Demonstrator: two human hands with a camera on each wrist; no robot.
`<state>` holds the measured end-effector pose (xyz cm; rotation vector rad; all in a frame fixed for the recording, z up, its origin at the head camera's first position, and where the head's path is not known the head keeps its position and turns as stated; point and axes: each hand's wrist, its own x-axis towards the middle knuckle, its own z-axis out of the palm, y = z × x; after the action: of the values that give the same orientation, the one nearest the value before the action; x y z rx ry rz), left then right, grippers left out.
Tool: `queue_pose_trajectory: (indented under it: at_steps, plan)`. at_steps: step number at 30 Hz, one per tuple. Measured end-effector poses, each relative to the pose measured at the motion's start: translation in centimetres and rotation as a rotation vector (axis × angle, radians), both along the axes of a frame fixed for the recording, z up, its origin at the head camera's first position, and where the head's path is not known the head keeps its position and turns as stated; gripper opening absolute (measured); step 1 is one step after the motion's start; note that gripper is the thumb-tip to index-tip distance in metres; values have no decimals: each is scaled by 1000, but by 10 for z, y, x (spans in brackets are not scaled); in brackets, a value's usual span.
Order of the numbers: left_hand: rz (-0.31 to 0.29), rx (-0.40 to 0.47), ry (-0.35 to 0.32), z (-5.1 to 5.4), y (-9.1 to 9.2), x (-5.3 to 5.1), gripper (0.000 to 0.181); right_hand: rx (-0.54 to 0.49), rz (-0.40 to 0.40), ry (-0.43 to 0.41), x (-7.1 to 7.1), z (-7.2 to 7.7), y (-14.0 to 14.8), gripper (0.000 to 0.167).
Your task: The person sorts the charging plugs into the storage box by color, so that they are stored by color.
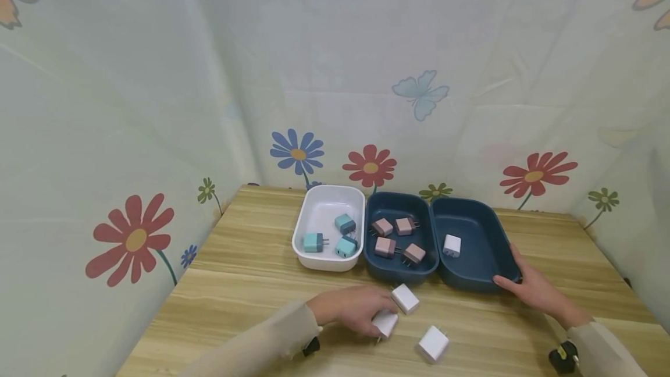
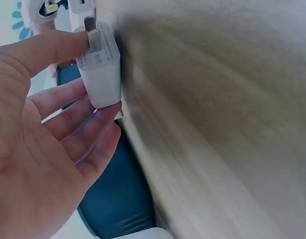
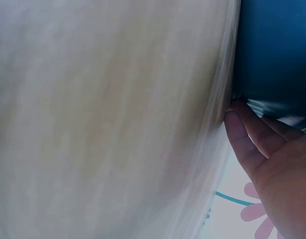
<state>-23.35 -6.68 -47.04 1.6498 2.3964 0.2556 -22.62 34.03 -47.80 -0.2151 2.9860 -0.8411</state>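
My left hand point(image 1: 361, 309) pinches a white charger plug point(image 2: 102, 74) between thumb and fingertips, low over the table; its metal prongs show in the left wrist view. Two more white charger plugs lie close by, one point(image 1: 405, 298) just beyond the hand and one point(image 1: 433, 343) to its right. My right hand point(image 1: 536, 290) holds the near right corner of the right dark blue bin point(image 1: 473, 214), thumb at the front and fingers along the side. Inside that bin sits one white charger plug point(image 1: 452, 246). The right wrist view shows fingertips point(image 3: 235, 122) against the bin's lower wall.
Left of that bin stands a second dark blue bin point(image 1: 402, 199) with several pink plugs point(image 1: 385, 246). Beside it, a white bin point(image 1: 328, 191) holds three teal plugs point(image 1: 313, 242). All stand on a wood-grain table point(image 1: 235, 260), with a flower-printed curtain point(image 1: 335, 74) behind.
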Motion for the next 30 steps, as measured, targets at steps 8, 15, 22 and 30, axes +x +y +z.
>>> queue_pose_trajectory:
  at_steps: [8, 15, 22, 30]
  plan:
    - [68, 6, -68, 21, 8, -4, 47, 3, -22, -21, 0, 0, 2, 101]
    - [62, 35, -26, 47, 31, -10, 46, -3, -25, -20, 1, 1, 3, 101]
    - [103, 56, 25, 67, 65, -20, 49, -2, -13, -6, 1, 1, 3, 101]
    - [149, 63, 104, 83, 112, -39, 51, -20, -13, -13, 0, 0, 1, 102]
